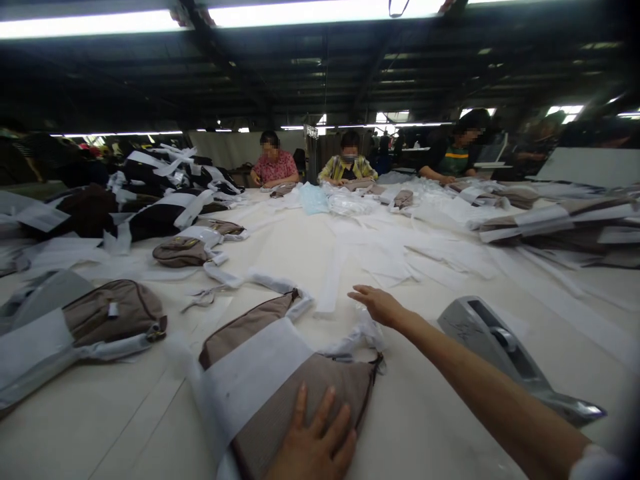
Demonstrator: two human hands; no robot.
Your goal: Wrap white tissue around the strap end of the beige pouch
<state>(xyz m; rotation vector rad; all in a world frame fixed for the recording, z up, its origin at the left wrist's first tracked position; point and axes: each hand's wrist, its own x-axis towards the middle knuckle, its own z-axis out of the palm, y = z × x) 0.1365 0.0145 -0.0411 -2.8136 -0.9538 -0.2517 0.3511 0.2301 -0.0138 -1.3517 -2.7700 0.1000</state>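
The brown bag (280, 400) lies on the desk (425, 427) right before the person, its long axis running away from them and its narrow end pointing to the far side; it is ribbed taupe cloth crossed by a white paper band (250, 377). The left hand (313, 443) lies flat on its near end, grip released. The right hand (377, 303) hangs open and empty just beyond the bag, near a paper strip (333, 280), with a tape dispenser (505, 347) to the bag's right and a second brown bag (113, 310) to its left.

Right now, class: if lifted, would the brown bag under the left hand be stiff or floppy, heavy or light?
Probably floppy: the brown bag is soft fabric, flat under the left hand. Likely light, looking unfilled. Its paper band may slip.
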